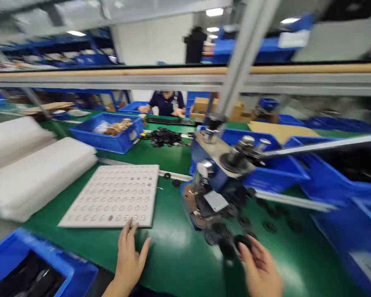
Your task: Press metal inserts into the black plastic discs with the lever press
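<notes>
My left hand [130, 258] lies on the green table with its fingers stretched out, fingertips touching the near edge of a white foam tray [114, 196] full of round holes. My right hand [259, 268] is blurred by motion near the table's front; its fingers curl at a black round part [243, 241] among several loose black discs. Just beyond stands a blue hand press [216, 173] with a long metal lever [321, 146] reaching right.
Stacks of white foam sheets [34, 169] lie at the left. Blue bins stand at front left [34, 268], behind the tray [106, 132] and along the right [343, 185]. A person in a dark shirt [167, 103] works across the table. A metal frame runs overhead.
</notes>
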A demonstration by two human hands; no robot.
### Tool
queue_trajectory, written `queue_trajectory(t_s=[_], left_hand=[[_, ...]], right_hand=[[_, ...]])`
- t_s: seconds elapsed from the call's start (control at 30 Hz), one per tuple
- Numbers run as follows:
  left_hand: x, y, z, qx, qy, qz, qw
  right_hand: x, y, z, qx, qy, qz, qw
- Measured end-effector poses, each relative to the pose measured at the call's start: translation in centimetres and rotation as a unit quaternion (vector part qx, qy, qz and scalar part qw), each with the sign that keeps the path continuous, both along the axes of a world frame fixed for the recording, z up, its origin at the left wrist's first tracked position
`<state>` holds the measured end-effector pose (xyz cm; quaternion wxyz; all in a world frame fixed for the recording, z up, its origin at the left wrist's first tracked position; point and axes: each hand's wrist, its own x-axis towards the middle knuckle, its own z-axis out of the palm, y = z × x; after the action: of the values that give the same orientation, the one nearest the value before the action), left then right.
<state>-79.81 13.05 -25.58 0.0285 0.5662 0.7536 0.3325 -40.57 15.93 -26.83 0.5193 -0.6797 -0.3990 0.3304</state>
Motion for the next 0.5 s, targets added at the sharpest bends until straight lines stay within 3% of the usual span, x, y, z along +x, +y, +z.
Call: queue_trajectory(t_s=[0.07,0.13,0.2,0.27,0.33,0.4,0.5], left_hand=[[1.8,-1.0,0.5,-0.040,-0.130,-0.157,0.978],[4.2,-1.4,1.6,-0.141,-0.267,-0.284,0.910],[6.6,-1.2,2.7,-0.238,-0.380,-0.340,0.826],[8.4,-0.5,3.3,-0.307,-0.438,-0.346,0.771],[9.0,0.7,3.5,-0.352,-0.441,-0.328,0.758],[8.5,2.4,3.7,-0.363,-0.439,-0.287,0.770],[7.1,4.5,4.7,-0.247,-0.483,-0.197,0.817]], right_hand=[[-3.4,-2.7,0.6,-0.029,0.060,0.050,0.997],[-6.9,-4.4,1.5,-0.067,0.092,0.147,0.983],[-9.7,-4.9,2.8,-0.090,0.112,0.273,0.951],[-11.1,-4.7,4.7,-0.075,0.107,0.360,0.924],[-11.3,-4.2,6.6,-0.041,0.069,0.382,0.921],[-10.6,-3.8,7.9,-0.002,0.000,0.350,0.937],[-9.0,-3.1,8.5,0.055,-0.104,0.266,0.957]])
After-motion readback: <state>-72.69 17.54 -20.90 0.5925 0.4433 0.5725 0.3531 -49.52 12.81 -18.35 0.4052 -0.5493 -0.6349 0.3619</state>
